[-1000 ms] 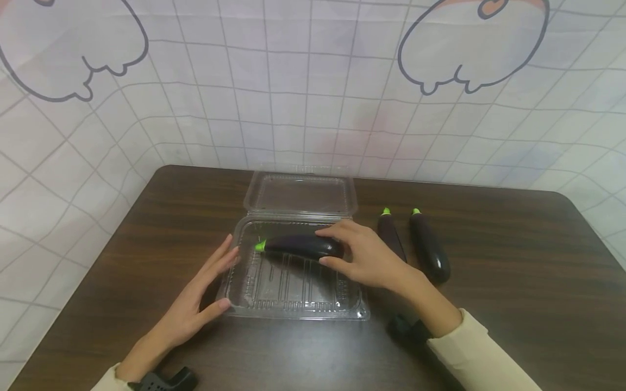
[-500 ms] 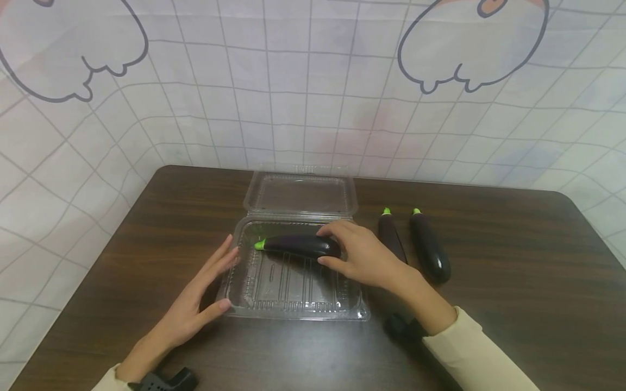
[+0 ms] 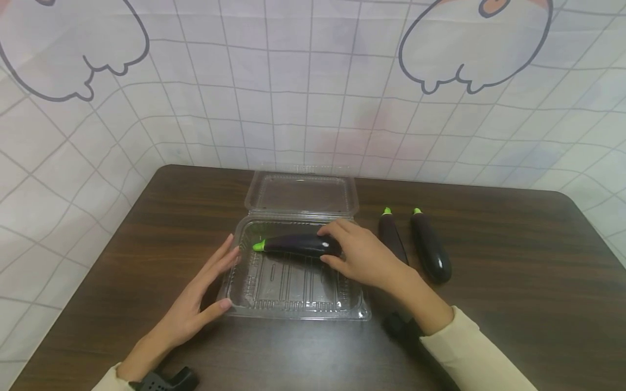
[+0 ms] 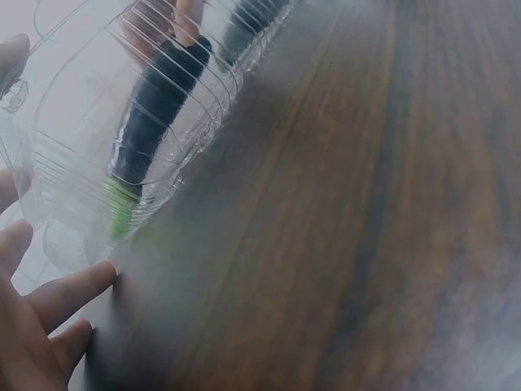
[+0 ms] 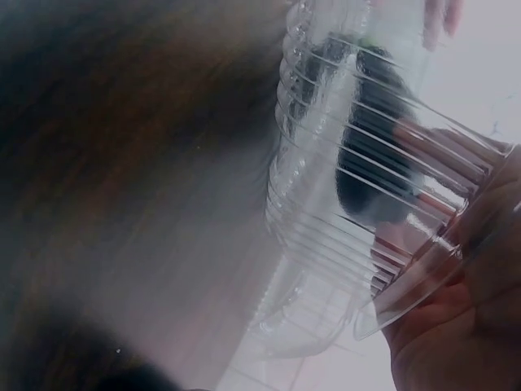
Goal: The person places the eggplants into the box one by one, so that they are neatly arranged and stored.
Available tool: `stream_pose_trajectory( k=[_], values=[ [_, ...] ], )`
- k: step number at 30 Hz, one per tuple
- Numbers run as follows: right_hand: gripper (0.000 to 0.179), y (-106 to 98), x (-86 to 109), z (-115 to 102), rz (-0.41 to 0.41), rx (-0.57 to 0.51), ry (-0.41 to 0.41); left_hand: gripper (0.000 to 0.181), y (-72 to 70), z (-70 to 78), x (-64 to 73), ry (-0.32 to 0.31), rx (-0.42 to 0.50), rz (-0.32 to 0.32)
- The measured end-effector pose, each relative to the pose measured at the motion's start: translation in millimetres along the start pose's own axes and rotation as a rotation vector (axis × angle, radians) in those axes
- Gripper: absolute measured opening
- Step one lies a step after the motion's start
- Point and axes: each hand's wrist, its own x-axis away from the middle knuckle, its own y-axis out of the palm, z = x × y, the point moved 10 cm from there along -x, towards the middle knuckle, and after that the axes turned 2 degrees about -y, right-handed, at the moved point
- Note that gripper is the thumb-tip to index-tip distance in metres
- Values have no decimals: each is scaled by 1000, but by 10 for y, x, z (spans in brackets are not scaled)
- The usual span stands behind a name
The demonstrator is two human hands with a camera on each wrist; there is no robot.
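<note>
A dark purple eggplant (image 3: 293,245) with a bright green stem lies crosswise in the base of a clear plastic clamshell box (image 3: 298,314), stem toward the left. My right hand (image 3: 364,255) grips its thick end between thumb and fingers; the right wrist view shows this through the ribbed box wall (image 5: 407,171). Along the box's left side my left hand (image 3: 191,301) stays spread, fingertips and thumb at the rim and nothing in its grasp. In the left wrist view the eggplant (image 4: 155,114) shows through the clear wall, its stem end close to my left fingers (image 4: 73,297).
Two more eggplants, one (image 3: 391,236) partly behind my right hand and another (image 3: 430,247) farther right, lie on the dark wooden table (image 3: 513,271). The box's lid (image 3: 300,193) is folded back toward the grid-patterned wall cloth (image 3: 288,108).
The eggplant in my right hand has shifted very slightly left, and my right forearm has drawn slightly left. My left hand keeps its place at the box.
</note>
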Motion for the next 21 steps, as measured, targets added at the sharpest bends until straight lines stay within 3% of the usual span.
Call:
stream_pose_trajectory(
  k=[15,21],
  values=[
    [43,28,-26,22,-42,23,77,71,-7,4,0,-14,-2,-1],
    [43,29,-37,2,-43,54,66,71,-8,10,-2,-12,0,-1]
  ],
)
